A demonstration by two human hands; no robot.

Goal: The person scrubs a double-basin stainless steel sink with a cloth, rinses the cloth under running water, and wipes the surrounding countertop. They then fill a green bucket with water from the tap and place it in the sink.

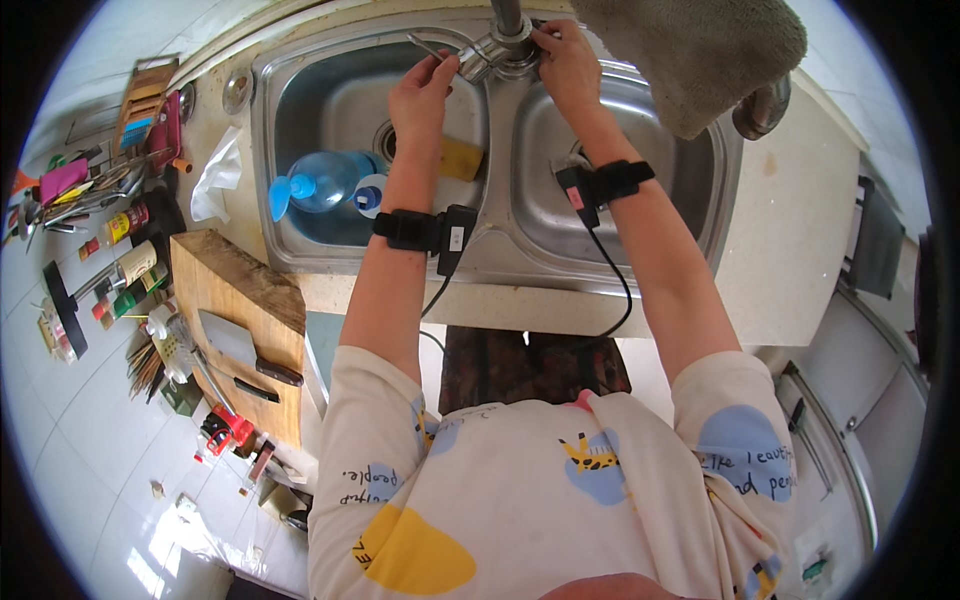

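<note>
A chrome faucet (516, 46) stands at the back of the double sink, between the two basins. My left hand (421, 94) is at its left side, with thumb and fingers pinched on a thin metal rod (424, 46) next to the faucet's side cylinder (477, 61). Whether that rod is the faucet's lever or a separate tool, I cannot tell. My right hand (570, 71) touches the right side of the faucet body, fingertips partly hidden behind it. Each wrist wears a black strap with a cabled box.
The left basin (330, 90) holds a blue pump bottle (330, 180), a blue-capped container (367, 196) and a yellow sponge (460, 159). A grey-brown towel (697, 52) hangs near the metal pipe end (761, 109). A cleaver (229, 337) lies on the wooden chopping board (277, 360).
</note>
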